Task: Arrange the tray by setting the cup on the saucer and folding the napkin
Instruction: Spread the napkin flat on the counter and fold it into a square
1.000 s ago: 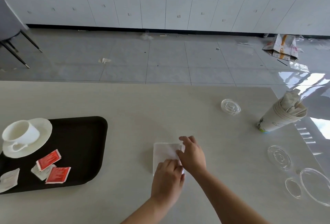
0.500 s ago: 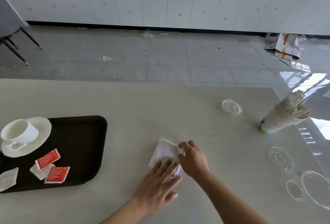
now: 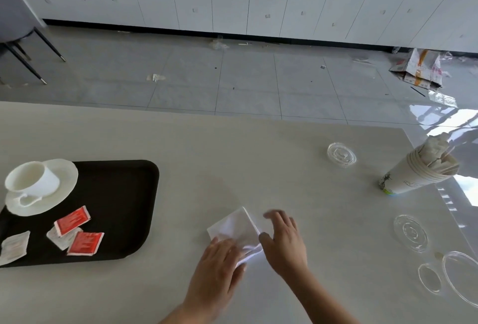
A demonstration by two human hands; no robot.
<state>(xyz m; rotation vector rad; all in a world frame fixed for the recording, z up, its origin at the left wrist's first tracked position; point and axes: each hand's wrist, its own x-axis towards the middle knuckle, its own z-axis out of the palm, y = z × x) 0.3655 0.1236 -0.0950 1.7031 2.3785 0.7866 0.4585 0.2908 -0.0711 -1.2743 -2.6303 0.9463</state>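
White napkin [image 3: 236, 228] folded on bench [image 3: 232, 163], near corner hidden under left hand [image 3: 219, 266], pressing flat, fingers spread. Right hand [image 3: 283, 239] blurred at napkin's right edge, fingers loose, grip unclear. Cup [image 3: 32, 180] on saucer [image 3: 55, 194], black tray [image 3: 121, 204] cut off left. Red sachets' [image 3: 85, 242] print unreadable.

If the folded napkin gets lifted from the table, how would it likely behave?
The napkin looks thin and soft, so it would probably droop and weigh little. Its layers may spring open, since the left hand lies flat on it. It seems unlikely to slide once pressed.
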